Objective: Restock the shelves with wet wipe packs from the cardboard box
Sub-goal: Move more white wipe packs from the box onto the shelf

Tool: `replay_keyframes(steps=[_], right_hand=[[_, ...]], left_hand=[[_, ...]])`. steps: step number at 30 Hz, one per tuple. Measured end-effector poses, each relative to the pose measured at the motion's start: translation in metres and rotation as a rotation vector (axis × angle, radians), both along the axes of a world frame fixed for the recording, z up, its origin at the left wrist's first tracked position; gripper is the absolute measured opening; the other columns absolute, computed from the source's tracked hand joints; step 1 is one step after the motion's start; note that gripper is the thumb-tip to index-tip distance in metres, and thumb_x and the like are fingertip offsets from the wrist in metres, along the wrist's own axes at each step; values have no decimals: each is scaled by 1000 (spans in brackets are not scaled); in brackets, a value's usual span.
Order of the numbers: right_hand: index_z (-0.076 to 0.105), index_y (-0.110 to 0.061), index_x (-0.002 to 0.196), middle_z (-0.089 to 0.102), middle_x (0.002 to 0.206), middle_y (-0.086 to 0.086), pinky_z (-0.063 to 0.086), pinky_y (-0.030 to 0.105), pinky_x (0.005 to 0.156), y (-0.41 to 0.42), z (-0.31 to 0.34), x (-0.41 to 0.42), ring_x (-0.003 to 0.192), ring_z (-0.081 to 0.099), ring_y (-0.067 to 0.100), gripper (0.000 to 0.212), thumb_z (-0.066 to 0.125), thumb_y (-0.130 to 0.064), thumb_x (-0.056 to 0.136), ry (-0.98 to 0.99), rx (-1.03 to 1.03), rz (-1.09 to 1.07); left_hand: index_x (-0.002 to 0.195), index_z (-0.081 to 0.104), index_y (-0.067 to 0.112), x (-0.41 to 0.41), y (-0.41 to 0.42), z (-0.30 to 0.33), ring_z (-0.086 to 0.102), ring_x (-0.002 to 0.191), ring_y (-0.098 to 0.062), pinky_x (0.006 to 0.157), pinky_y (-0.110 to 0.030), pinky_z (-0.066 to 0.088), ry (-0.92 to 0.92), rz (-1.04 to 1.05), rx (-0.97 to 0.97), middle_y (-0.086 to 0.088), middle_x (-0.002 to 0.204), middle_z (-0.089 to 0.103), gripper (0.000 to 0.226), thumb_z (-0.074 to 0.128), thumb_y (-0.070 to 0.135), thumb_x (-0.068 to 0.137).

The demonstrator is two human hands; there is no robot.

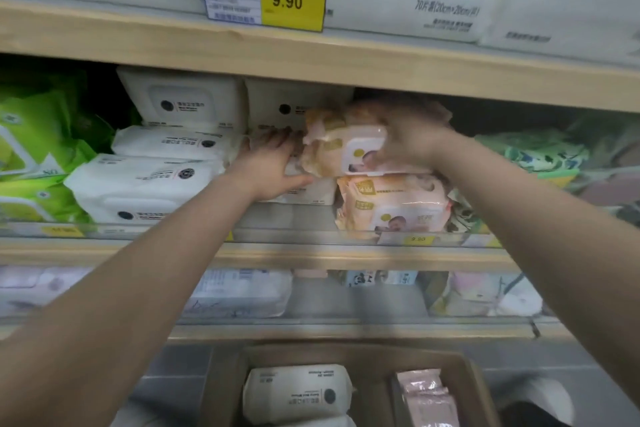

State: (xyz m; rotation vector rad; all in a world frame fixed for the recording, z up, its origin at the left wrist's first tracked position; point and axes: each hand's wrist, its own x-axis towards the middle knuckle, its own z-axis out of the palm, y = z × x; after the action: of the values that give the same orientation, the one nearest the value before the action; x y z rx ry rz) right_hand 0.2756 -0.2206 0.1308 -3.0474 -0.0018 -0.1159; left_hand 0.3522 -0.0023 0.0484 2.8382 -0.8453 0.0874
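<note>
- On the middle shelf, toward one o'clock from the frame's centre, my right grip is clasping a peach wet wipe pack by its lid end and setting it on top of another peach pack already lying there.
- At about twelve o'clock, my left grip is released, fingers straight, and pressing flat against the side of the white packs, touching the left end of the peach pack I am placing; I judge it is steadying the row.
- Judging by the shelf, restocking is well underway: the white stacks at ten o'clock are standing several high, and the peach column is now becoming two high.
- Down at six o'clock, the cardboard box is still holding stock: at least one white pack and some pink packs beside it, so more trips are waiting.
- Space behind and to the right of the peach column, toward two o'clock, is looking dark and open, so I am judging there is room for more.
- Blur is hiding my right fingertips, so I cannot tell exactly how they are lying on the lid.
</note>
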Motion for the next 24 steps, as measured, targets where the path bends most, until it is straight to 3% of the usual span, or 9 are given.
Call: replay_keyframes(steps=[4,6,8,13,19,24], right_hand=[[23,-33,146,37,147,-1,34,25,95,-4,-5,12,131,39,24,99,81,-40,66,53,66,12],[19,-40,146,31,151,-2,33,34,105,5,-17,17,135,32,26,103,80,-45,63,-7,70,61],[21,-45,144,33,149,-1,35,45,105,8,-25,19,134,32,29,98,77,-47,64,-81,42,51],[23,-46,143,33,149,0,27,53,109,-18,-26,21,135,28,31,90,74,-45,70,-214,-79,-42],[18,-45,145,29,151,2,24,57,110,-32,-46,20,139,23,34,94,73,-46,69,-139,-37,-117],[17,-44,146,21,155,2,8,61,112,-26,-47,22,143,13,30,97,71,-55,65,-163,-95,-126]], left_hand=[[149,6,31,-7,-25,-30,9,145,-23,112,-60,7,-44,57,60,2,158,10,77,33,66,87],[149,7,30,-7,-24,-35,9,144,-23,112,-60,7,-97,81,43,2,158,12,75,30,66,87],[149,6,29,-5,-21,-36,9,144,-22,113,-59,7,-114,81,48,2,158,11,78,35,65,86],[148,9,35,-7,-22,-40,7,145,-22,113,-59,4,-132,71,41,3,158,10,83,47,65,80],[148,10,34,-8,-23,-47,8,144,-24,112,-61,5,-176,78,37,2,157,11,86,50,65,78],[148,8,33,-9,-24,-46,7,144,-23,111,-60,5,-185,87,54,2,158,9,86,49,65,79]])
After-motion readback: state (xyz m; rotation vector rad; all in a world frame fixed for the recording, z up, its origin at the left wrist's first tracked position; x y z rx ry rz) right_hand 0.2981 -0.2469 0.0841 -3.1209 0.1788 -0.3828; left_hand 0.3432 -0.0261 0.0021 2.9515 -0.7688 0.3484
